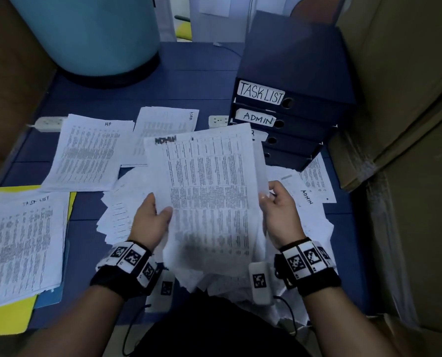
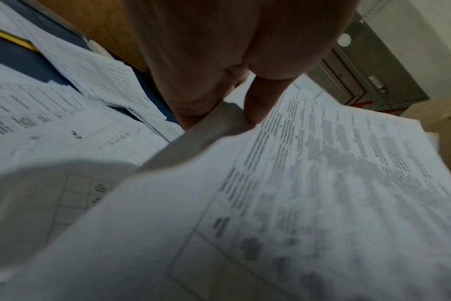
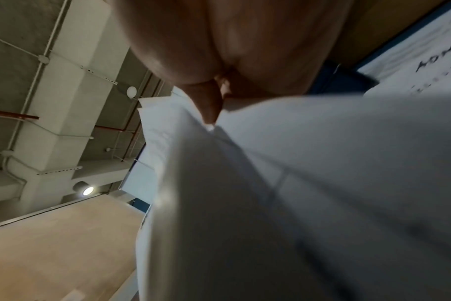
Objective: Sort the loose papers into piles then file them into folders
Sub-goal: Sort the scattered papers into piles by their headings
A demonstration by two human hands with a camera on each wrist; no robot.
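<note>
A: From the head view, the left hand (image 1: 151, 219) and right hand (image 1: 279, 211) pinch the side edges of a white printed sheet marked ADMIN (image 1: 209, 181), raised over the loose heap on the blue worktop (image 1: 189, 83). Best laid squarely on the far white ADMIN pile (image 1: 167, 134).

B: Left wrist view: thumb and fingers (image 2: 193, 97) clamp the sheet's edge.

A: Right wrist view: fingers (image 3: 209, 106) nip several white sheets.

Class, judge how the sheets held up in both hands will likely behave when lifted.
Probably floppy: the sheets sag between the left hand and right hand. Likely light, since fingertip pinches hold them. They may fan apart, as edges look uneven.
</note>
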